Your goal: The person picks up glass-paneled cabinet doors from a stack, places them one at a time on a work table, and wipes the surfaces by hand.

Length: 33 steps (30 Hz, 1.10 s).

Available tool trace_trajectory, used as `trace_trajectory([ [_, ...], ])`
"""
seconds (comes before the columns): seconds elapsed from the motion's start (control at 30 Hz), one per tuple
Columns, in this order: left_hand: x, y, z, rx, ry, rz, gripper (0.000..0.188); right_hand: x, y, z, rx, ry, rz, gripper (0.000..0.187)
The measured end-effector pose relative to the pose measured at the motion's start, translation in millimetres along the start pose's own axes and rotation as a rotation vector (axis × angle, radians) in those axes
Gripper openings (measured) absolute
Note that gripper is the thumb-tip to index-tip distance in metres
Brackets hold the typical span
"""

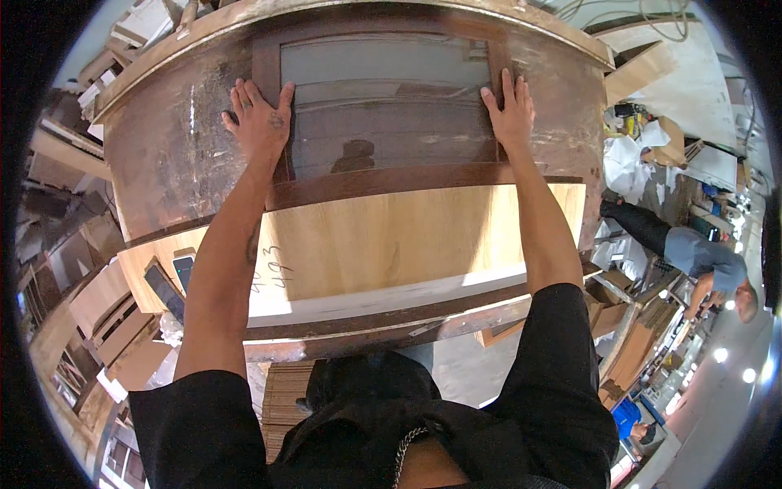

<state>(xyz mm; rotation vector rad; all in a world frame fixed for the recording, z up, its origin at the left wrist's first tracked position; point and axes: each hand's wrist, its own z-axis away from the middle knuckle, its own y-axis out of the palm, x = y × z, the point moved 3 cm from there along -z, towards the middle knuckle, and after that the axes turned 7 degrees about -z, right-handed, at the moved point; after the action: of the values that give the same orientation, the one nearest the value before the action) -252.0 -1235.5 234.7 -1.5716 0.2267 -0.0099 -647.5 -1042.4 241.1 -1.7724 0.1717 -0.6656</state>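
A dark wooden frame (383, 178) around a glass pane (399, 110) lies flat on the brown, worn workbench (175, 151). My left hand (264, 122) rests on the frame's left side, fingers spread, thumb along the inner edge. On the opposite side my right hand (513, 114) lies with its fingers stretched forward over the right side piece. Neither hand is closed around anything. Nearer to me, a light wood-grain board (399, 232) with pencil-like markings lies along the bench's front, partly under my forearms.
A phone (184, 269) and a dark flat object (163, 289) lie on the board's left end. A raised wooden edge (342, 15) borders the far side. Boards and scraps are piled left and right. A person in grey (702, 253) and another in blue (629, 420) are at the right.
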Motion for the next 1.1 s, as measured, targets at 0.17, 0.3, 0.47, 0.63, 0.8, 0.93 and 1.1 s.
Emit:
trace_trajectory([
  [0.17, 1.9, 1.8, 0.5, -0.116, 0.032, -0.057, 0.085, -0.5, -3.1, -1.2, 0.013, 0.011, 0.035, 0.072],
  [0.3, 4.5, -0.1, 0.5, -0.118, 0.007, -0.064, 0.087, 1.3, 0.7, 3.1, 0.021, -0.001, -0.022, 0.073],
  [0.47, 2.3, -5.5, 1.2, -0.069, -0.007, -0.056, 0.087, 1.6, 2.5, 1.4, 0.028, 0.002, -0.067, 0.074],
  [0.63, 8.6, 3.0, -0.3, -0.128, 0.022, -0.066, 0.085, 3.8, 2.2, -0.8, 0.033, 0.014, -0.083, 0.077],
  [0.8, 2.2, -2.5, 1.0, -0.162, 0.045, -0.019, 0.082, 8.8, -10.5, -4.1, -0.013, 0.046, -0.171, 0.094],
  [0.93, -4.0, -10.3, 2.3, -0.079, -0.001, 0.009, 0.081, -2.0, -3.4, -2.0, -0.004, 0.098, -0.12, 0.096],
  [1.1, 0.4, -6.6, 3.2, -0.169, 0.017, 0.026, 0.072, 0.5, 0.6, -0.7, 0.061, 0.115, -0.235, 0.096],
])
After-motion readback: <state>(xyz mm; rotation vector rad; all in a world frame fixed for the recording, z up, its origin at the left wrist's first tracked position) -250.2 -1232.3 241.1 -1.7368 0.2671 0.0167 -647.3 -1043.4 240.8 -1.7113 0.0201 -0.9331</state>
